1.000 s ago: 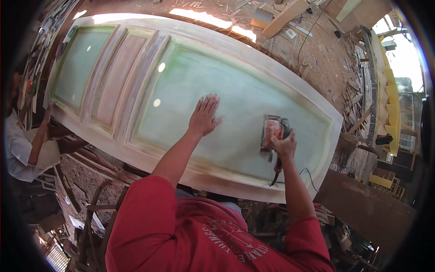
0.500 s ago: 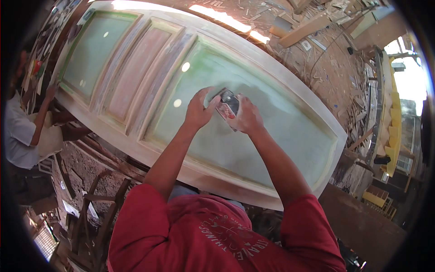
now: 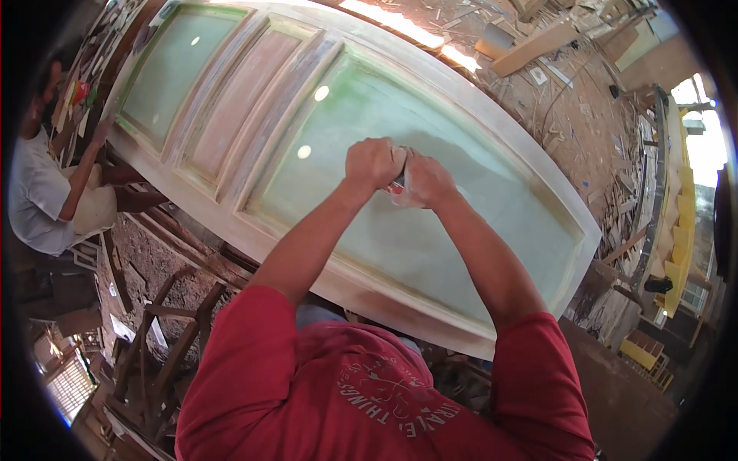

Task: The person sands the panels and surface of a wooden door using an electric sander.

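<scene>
A long panelled wooden door [image 3: 477, 223] lies flat in front of me, with pale green panels and a pinkish narrow one. Over its large green panel, my left hand [image 3: 373, 163] and my right hand [image 3: 427, 181] are together, both closed around a small red and black power sander [image 3: 397, 184]. Most of the sander is hidden by my fingers, and its underside cannot be made out. Two bright light spots fall on the panel left of my hands.
At the left a person in a white shirt [image 3: 40, 180] sits with a hand at the door's edge. Wood scraps and a plank [image 3: 536, 48] lie on the ground beyond. Dark wooden frames [image 3: 173, 326] stand at the lower left; yellow pieces [image 3: 678, 246] are at the right.
The sander has moved left from the right part of the panel, tipped up between my hands. My left hand has left the panel and closed on it. The view has shifted.
</scene>
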Demonstrator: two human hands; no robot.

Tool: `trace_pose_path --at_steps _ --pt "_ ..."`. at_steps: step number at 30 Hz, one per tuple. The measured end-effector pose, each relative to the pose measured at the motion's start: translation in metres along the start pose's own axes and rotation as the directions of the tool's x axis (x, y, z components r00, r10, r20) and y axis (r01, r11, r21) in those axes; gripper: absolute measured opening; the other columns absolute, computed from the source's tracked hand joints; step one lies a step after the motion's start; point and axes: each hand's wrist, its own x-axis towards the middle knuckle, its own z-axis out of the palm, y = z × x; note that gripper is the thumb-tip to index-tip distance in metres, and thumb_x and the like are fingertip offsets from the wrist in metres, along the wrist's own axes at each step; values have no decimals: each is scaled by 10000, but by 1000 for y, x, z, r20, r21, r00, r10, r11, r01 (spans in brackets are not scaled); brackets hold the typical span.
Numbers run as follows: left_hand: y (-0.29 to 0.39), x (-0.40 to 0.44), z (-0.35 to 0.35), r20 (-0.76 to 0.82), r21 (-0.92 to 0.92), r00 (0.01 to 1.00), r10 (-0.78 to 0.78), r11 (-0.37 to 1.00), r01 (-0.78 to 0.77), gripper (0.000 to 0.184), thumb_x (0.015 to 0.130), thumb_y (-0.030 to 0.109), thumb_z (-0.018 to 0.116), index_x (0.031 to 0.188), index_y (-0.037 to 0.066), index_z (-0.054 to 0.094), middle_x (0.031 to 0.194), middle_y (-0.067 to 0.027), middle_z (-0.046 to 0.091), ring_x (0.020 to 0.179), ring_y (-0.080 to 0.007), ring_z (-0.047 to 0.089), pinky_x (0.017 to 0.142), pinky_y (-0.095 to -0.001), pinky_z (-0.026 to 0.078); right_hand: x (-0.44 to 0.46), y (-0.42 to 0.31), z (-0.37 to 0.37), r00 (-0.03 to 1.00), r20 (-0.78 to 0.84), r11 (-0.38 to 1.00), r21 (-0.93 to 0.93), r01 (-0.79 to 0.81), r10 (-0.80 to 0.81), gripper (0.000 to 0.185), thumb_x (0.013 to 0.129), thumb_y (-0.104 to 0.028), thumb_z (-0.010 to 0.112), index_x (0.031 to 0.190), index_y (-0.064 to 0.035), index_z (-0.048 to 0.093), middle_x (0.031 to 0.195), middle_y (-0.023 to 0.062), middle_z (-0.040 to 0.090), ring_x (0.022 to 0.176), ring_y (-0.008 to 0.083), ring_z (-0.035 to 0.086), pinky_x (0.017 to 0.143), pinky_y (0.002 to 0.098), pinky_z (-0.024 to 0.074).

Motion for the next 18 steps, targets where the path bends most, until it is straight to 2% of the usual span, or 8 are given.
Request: trace_pose_path --at_steps 3,9,12,14,18 --pt "50 -23 39 47 -6 999 -20 1000 21 393 953 396 575 805 76 750 827 -228 756 779 -456 736 750 -573 601 -57 36 -2 998 -35 999 14 -52 52 673 738 -336 862 1269 -43 569 1194 192 708 1110 415 713 979 504 577" --pt "146 -74 125 67 -74 993 96 993 -91 392 947 382 590 791 60 748 787 -247 742 785 -459 745 728 -576 601 -178 109 -9 982 -61 984 42 -176 178 637 778 -318 848 1313 -94 584 1216 171 690 1117 423 693 952 513 577" --pt "186 -100 162 109 -138 979 170 978 -154 391 954 371 578 811 49 748 800 -248 752 785 -461 751 832 -569 611 -235 130 -15 960 -87 964 59 -260 265 637 768 -298 851 1316 -111 586 1178 163 692 1107 419 695 947 522 575" --pt "206 -117 182 145 -169 972 184 973 -158 396 961 363 565 834 36 747 807 -253 754 796 -460 754 937 -569 591 -265 141 -18 947 -74 949 47 -310 313 633 772 -309 860 1296 -90 581 1202 170 678 1105 431 692 942 535 579" --pt "222 -129 198 235 -243 955 181 962 -123 409 974 356 541 868 15 741 817 -259 760 815 -458 761 1107 -569 526 -289 151 -16 930 -59 932 26 -362 363 637 778 -296 847 1328 -114 582 1193 159 679 1125 410 693 960 523 571"
